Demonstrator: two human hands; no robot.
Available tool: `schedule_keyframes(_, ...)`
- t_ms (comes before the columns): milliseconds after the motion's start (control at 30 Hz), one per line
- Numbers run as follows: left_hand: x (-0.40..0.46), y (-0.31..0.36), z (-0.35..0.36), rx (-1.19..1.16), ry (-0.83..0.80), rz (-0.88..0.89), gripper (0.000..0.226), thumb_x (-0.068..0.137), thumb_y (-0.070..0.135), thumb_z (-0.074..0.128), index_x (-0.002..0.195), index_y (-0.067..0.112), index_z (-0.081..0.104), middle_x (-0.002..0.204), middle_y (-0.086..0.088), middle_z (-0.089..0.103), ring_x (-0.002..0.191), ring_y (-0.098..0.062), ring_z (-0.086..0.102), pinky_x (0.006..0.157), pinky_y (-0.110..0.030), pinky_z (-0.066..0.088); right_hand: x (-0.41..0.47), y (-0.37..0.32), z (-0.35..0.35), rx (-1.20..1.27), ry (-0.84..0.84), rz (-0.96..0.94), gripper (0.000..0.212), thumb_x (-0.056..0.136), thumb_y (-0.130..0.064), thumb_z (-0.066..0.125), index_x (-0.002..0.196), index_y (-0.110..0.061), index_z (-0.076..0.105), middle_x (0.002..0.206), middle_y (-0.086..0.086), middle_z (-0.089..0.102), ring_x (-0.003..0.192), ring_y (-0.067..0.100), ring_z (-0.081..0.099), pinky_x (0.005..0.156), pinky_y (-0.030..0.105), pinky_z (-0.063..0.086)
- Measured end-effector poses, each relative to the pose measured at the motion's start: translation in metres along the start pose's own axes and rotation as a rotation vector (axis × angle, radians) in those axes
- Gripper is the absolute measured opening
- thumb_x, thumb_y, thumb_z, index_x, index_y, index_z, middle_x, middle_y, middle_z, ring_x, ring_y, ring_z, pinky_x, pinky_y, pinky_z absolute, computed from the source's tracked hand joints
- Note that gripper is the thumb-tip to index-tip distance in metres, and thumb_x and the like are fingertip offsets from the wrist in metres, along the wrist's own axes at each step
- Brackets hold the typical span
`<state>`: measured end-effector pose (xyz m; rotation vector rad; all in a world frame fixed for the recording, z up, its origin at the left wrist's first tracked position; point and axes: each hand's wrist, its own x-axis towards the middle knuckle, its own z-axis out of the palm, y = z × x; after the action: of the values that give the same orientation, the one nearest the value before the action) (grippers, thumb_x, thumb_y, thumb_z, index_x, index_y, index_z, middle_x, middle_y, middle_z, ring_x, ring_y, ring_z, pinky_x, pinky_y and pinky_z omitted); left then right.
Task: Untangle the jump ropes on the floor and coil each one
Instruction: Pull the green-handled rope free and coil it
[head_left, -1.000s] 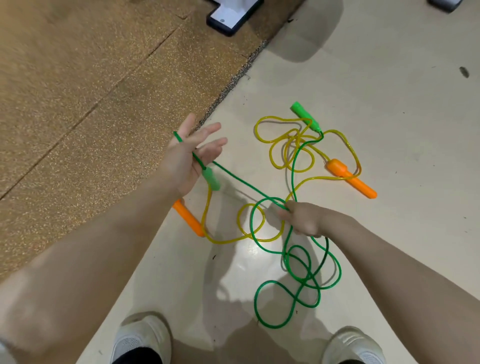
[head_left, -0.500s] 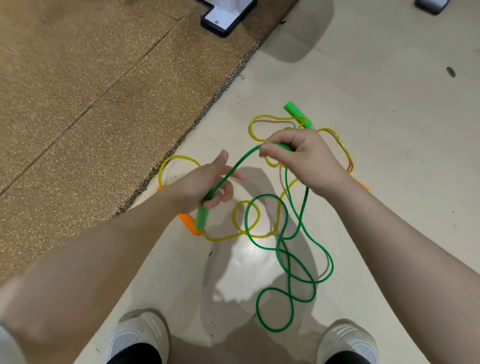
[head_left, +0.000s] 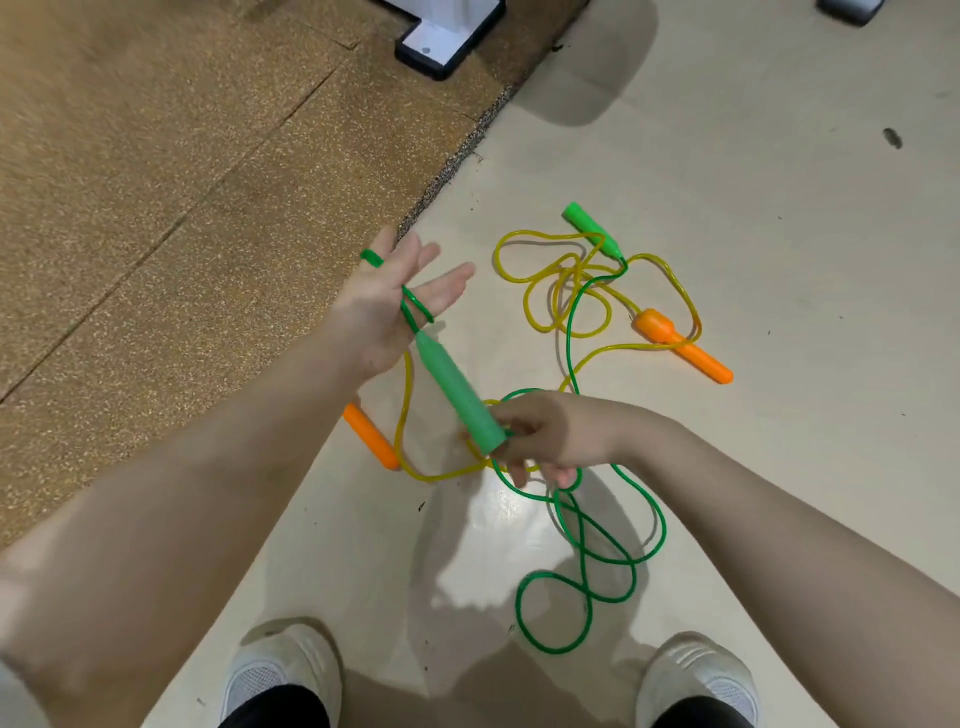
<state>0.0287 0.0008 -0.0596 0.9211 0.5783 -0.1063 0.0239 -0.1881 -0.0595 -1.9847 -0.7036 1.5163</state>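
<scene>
Cork-brown matting (head_left: 156, 182) fills the left, its edge running diagonally up to a white-and-black base (head_left: 447, 41) at top centre; no readable writing on it or on anything else I can see. My left hand (head_left: 384, 312) is palm up, fingers straight and spread, with green cord looped round it: one turn shows at the thumb side, another crosses the base of the fingers. From that loop the near green handle (head_left: 457, 395) slopes down and right, free of the palm, its lower end meeting my right hand (head_left: 550, 436). That hand has fingers curled, pinching the green cord just by the handle's end; whether it also touches the handle itself I cannot tell.

Green rope (head_left: 587, 561) is thin glossy cord, lying in overlapping loops on the pale floor (head_left: 779, 519) between my white shoes (head_left: 283, 670), then running up to the far green handle (head_left: 592, 228) near the top of the tangle. Yellow rope (head_left: 550, 270) is translucent, crossing the green cord in several places. One orange handle (head_left: 369, 436) lies under my left forearm beside the matting edge, the other orange handle (head_left: 685, 345) well right, both on the floor
</scene>
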Motion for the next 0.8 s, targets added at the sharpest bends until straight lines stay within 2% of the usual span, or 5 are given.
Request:
schedule_keyframes(133, 0.003, -0.025, -0.021, 0.450, 0.060, -0.081, 0.061, 0.100, 0.015, 0.041, 0.149, 0.032, 0.008, 0.150, 0.000, 0.032, 0.069, -0.013, 0.070, 0.073, -0.032, 0.058, -0.012, -0.036, -0.014, -0.223, 0.035, -0.099, 0.015, 0.091, -0.017, 0.053, 0.099, -0.019, 0.065, 0.058, 0.000, 0.059, 0.037, 0.010, 0.046, 0.045, 0.014, 0.040)
schedule_keyframes(267, -0.016, -0.032, -0.005, 0.629, -0.251, -0.278, 0.045, 0.099, 0.043, 0.032, 0.141, 0.028, 0.035, 0.114, -0.006, 0.066, 0.049, -0.018, 0.065, 0.046, -0.020, 0.049, -0.023, -0.044, -0.043, 0.009, 0.492, -0.322, 0.027, 0.087, -0.016, 0.063, 0.066, -0.033, 0.064, 0.044, -0.009, 0.048, 0.037, 0.004, 0.040, 0.040, 0.011, 0.031)
schedule_keyframes(433, -0.030, -0.014, 0.019, 0.493, -0.725, -0.441, 0.073, 0.075, 0.080, 0.028, 0.110, 0.031, 0.068, 0.077, -0.012, 0.073, 0.022, -0.007, 0.030, 0.042, -0.021, 0.022, -0.013, -0.010, -0.058, 0.443, 0.972, -0.215, 0.022, 0.084, -0.021, 0.068, 0.063, -0.016, 0.060, 0.045, -0.014, 0.047, 0.041, 0.004, 0.037, 0.046, 0.018, 0.032)
schedule_keyframes(567, -0.035, 0.008, 0.034, 0.271, -0.842, -0.198, 0.049, 0.076, 0.039, 0.059, 0.125, 0.032, 0.052, 0.105, -0.003, 0.071, 0.030, -0.002, 0.044, 0.034, -0.009, 0.034, 0.000, 0.013, -0.037, 0.497, 0.782, -0.140, 0.031, 0.093, -0.024, 0.055, 0.069, -0.005, 0.057, 0.053, 0.008, 0.049, 0.041, 0.016, 0.042, 0.043, 0.029, 0.036)
schedule_keyframes(800, -0.002, 0.009, 0.007, -0.256, -0.194, 0.020, 0.055, 0.097, 0.011, 0.037, 0.146, 0.028, 0.020, 0.131, -0.012, 0.055, 0.081, -0.026, 0.071, 0.071, -0.026, 0.058, -0.007, -0.003, -0.007, 0.171, 0.057, 0.015, 0.021, 0.095, -0.013, 0.044, 0.114, -0.019, 0.051, 0.062, 0.003, 0.050, 0.038, 0.014, 0.032, 0.036, 0.018, 0.026)
